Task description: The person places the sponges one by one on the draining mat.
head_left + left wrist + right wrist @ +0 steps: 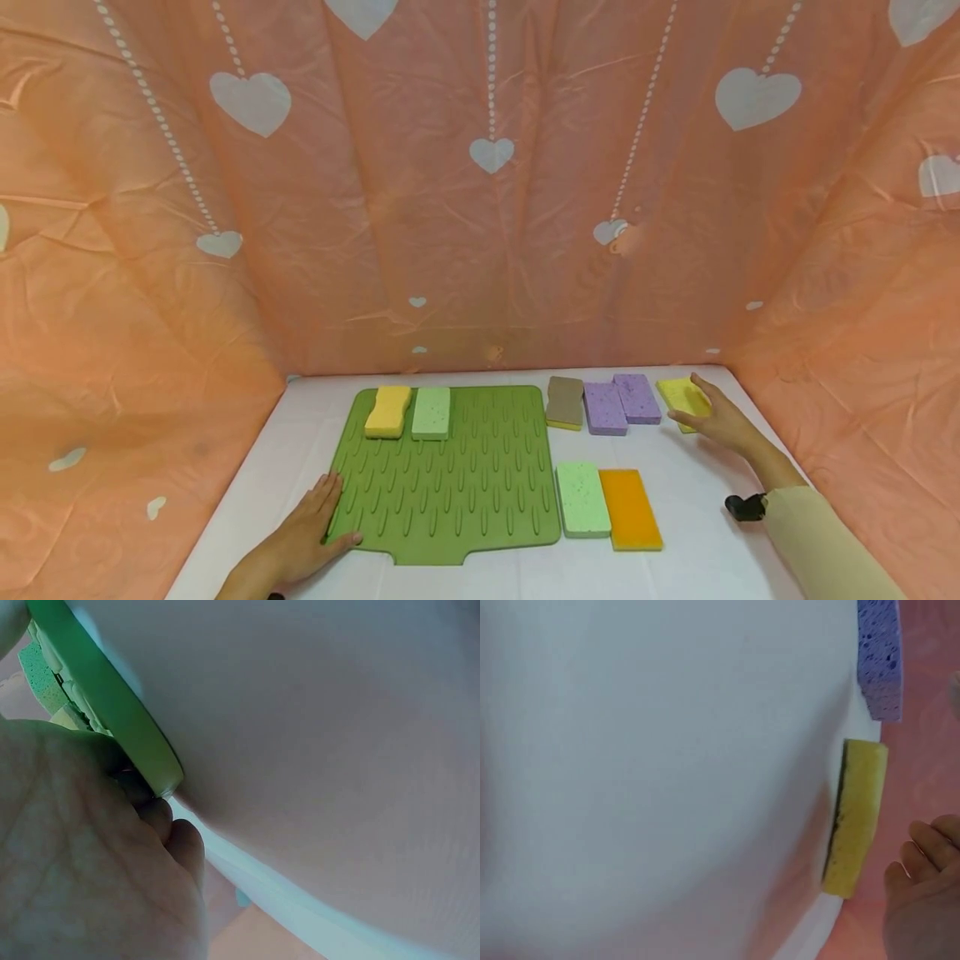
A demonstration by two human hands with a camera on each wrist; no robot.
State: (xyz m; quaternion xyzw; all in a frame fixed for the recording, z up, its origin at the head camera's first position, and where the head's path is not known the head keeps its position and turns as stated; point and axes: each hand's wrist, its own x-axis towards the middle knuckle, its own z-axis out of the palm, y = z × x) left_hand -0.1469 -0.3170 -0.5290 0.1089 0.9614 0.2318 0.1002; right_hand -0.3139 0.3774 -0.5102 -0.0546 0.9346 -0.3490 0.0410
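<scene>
A green drying mat (480, 467) with raised ridges lies on the white table. At its lower left corner my left hand (303, 529) rests with fingers along the left edge and thumb by the front edge; in the left wrist view the fingertips sit right at the mat's rim (142, 746). My right hand (723, 421), thumb and fingers spread apart, hovers by a yellow sponge (684, 400) at the back right. The right wrist view has that yellow sponge (856, 817) flat on the table, dark underneath, with a gap between it and the fingers (922, 859).
On the mat sit a yellow wavy-sided sponge (388, 410) and a light green sponge (431, 412). Right of it lie a grey-topped sponge (565, 400), two purple sponges (605, 408), another light green sponge (582, 500) and an orange sponge (632, 510). Peach cloth (450, 250) encloses the table.
</scene>
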